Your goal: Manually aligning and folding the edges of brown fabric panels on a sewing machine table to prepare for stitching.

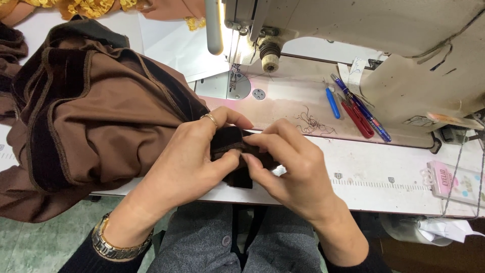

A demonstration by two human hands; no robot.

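I have the dark velvet strip (pixel 237 151) pinched at the table's (pixel 384 172) front edge, just ahead of the sewing machine (pixel 353 30). My left hand (pixel 194 162) clamps it between thumb and forefinger; my right hand (pixel 290 167) presses thumb and fingertips together on the same fold from the other side. The brown garment (pixel 96 116) it belongs to is heaped to the left. To fold this well, I judge I should keep both pinches close, the edge even, and the heap's weight off the strip. Pens (pixel 361 108) lie well apart, near the machine.
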